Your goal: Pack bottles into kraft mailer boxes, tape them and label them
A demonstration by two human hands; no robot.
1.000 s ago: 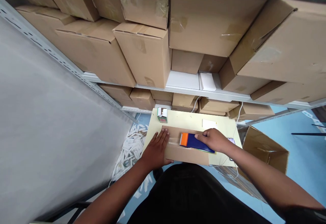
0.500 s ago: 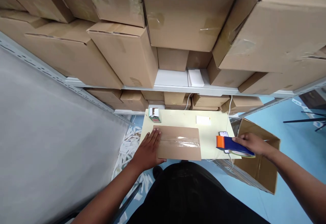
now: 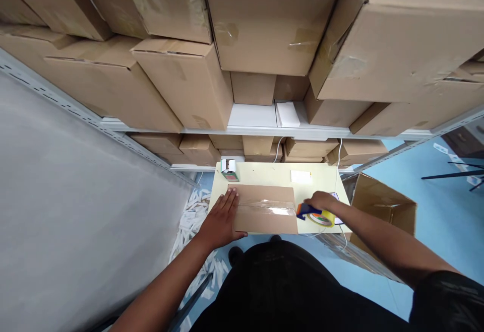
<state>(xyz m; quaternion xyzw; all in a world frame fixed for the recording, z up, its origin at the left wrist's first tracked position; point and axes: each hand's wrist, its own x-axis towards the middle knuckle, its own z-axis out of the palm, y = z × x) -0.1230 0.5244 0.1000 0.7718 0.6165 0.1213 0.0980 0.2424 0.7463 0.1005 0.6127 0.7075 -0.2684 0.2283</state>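
A flat-topped cardboard box (image 3: 264, 223) with a strip of clear shiny tape along its middle lies on the pale yellow table (image 3: 260, 173). My left hand (image 3: 221, 218) rests on the left end of the box, fingers stretched out and thumb at its near edge. In my right hand (image 3: 321, 202) is a blue and orange tape dispenser (image 3: 310, 209) with a yellow-rimmed roll. Its front end is at the right edge of the box; whether it touches the cardboard I cannot tell. A phone (image 3: 338, 219) lies partly hidden behind the right hand and forearm.
A small green and white box (image 3: 229, 170) and a white card (image 3: 301, 177) lie toward the table's back. Shelves with cardboard boxes (image 3: 272, 24) rise behind. An open carton (image 3: 385, 201) stands right of the table; paper scraps (image 3: 192, 221) cover the floor at left.
My right hand has moved left with the tape dispenser, from over the phone to the box's right edge, and the dispenser has tilted. My left hand stays on the box.
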